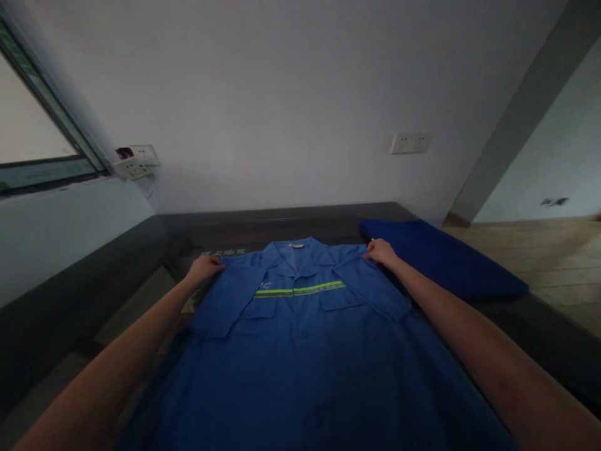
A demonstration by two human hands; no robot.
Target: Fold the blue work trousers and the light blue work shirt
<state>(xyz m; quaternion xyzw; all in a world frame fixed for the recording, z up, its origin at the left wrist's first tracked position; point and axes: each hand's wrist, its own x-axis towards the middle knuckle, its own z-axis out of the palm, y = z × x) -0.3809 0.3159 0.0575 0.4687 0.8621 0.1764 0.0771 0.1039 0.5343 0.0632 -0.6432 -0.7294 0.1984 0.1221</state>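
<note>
A blue work shirt (295, 338) with a collar, chest pockets and a yellow-green reflective stripe lies spread out face up in front of me. Its short sleeves are turned inward across the chest sides. My left hand (205, 269) pinches the cloth at the shirt's left shoulder edge. At the opposite shoulder edge, my right hand (379, 251) grips the fabric between thumb and fingers. The lower part of the shirt runs toward me into shadow.
A folded dark blue cloth (436, 260) lies right of the shirt on the dark surface (282, 218). Wall sockets (410, 143) sit on the white wall behind, and a power adapter (133, 168) is plugged in at left. A window (42, 125) is at far left.
</note>
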